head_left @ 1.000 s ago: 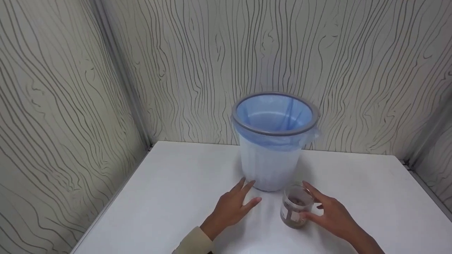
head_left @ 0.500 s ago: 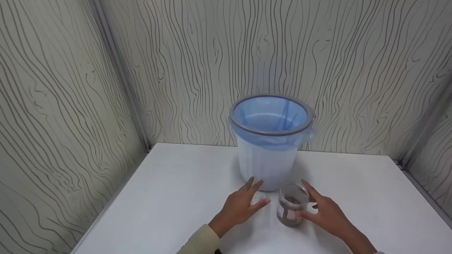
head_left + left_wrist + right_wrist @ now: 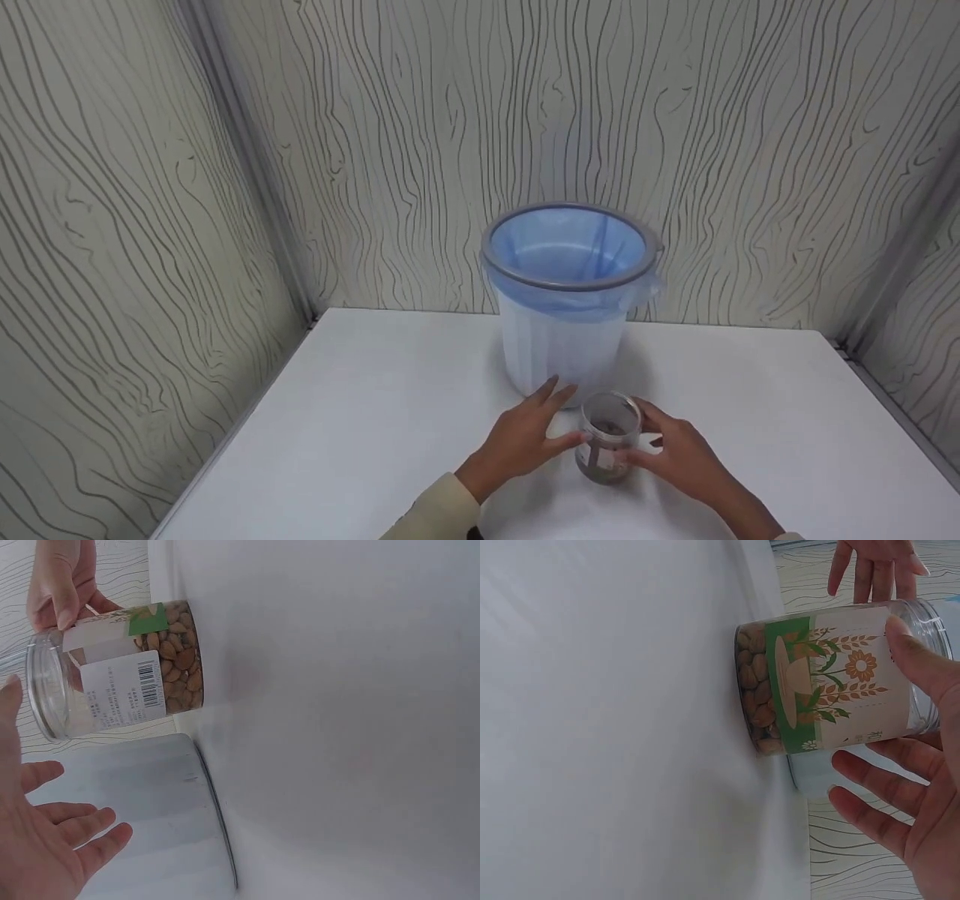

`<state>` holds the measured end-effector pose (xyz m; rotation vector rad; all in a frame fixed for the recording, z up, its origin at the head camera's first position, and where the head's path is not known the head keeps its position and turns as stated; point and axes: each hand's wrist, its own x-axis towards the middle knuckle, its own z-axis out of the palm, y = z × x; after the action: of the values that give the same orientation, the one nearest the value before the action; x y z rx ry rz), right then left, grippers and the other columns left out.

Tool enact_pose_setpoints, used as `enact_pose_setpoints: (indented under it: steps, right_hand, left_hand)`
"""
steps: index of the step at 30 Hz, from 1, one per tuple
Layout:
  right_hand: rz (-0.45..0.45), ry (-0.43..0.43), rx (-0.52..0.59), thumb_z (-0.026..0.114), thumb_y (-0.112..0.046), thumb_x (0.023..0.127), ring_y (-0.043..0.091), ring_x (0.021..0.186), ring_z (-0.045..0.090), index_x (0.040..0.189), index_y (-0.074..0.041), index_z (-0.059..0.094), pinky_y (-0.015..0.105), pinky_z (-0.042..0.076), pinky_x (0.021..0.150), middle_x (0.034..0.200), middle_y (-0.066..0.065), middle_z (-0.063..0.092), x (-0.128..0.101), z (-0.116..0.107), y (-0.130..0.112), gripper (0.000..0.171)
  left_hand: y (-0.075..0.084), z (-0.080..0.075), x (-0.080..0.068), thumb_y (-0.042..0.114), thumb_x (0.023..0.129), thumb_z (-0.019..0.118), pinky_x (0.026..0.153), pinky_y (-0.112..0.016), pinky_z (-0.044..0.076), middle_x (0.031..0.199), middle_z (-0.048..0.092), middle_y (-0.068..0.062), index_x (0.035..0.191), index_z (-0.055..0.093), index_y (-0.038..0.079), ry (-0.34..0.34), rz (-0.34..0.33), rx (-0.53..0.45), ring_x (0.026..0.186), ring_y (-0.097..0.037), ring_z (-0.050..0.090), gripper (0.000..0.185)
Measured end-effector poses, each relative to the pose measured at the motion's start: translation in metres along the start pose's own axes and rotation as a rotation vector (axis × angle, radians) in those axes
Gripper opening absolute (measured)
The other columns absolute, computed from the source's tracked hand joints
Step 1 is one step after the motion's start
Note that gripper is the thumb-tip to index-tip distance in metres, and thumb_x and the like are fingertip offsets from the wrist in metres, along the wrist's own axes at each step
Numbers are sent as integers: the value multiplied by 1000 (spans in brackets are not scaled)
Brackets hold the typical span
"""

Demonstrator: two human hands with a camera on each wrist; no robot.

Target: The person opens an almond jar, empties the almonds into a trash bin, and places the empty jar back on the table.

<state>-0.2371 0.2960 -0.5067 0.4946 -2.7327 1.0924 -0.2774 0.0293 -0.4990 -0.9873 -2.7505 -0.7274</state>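
A clear jar [image 3: 600, 471] stands upright on the white table, its top uncovered in the head view. Brown almond-like nuts [image 3: 178, 664] fill its lower part. One side carries a white barcode label [image 3: 124, 690], the other a printed label with green and orange plants [image 3: 840, 679]. My right hand [image 3: 686, 457] holds the jar from the right, thumb on the near side and fingers behind. To the left, my left hand [image 3: 517, 439] is spread, its thumb by the jar's rim; whether it touches I cannot tell. Its other fingers are apart from the jar.
Just behind the jar stands a white bin [image 3: 559, 337] with a grey ring [image 3: 570, 286] round its top and a blue bag [image 3: 555, 247] lining it. Wood-grain patterned walls [image 3: 405, 150] enclose the table [image 3: 390, 375] at the back and sides.
My left hand has moved right, bringing its thumb up to the jar. The right hand keeps its hold on the jar. The head view has shifted slightly.
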Motion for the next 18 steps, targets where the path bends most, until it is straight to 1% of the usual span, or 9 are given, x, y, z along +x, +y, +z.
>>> enact_pose_setpoints:
  steps: [5,10,15,18]
  right_hand:
    - [-5,-2,-12,83,-42,82,26,103,69,151,-2,44,39,59,76,123,8,71,1,2,-4,88]
    - [3,-8,6,82,-42,83,26,103,69,151,-1,42,42,59,77,123,9,71,2,4,-7,89]
    - [-13,-20,16,81,-44,84,26,102,70,152,-1,41,42,59,76,124,9,70,3,6,-7,90]
    - [-28,-32,16,79,-47,84,25,102,70,153,-2,40,42,59,76,126,10,69,3,7,-7,91]
  left_hand:
    - [3,1,2,73,92,47,103,-44,49,163,34,-5,158,37,32,1,20,-11,139,-25,49,78]
    - [5,2,4,71,90,53,105,-41,48,163,35,-5,158,38,31,-1,26,-33,139,-25,49,80]
    - [6,3,8,61,91,63,102,-37,50,158,42,-8,156,42,26,38,87,-22,136,-22,52,77]
    - [7,3,9,58,91,66,101,-35,51,154,48,-9,154,45,24,61,122,-30,134,-19,54,74]
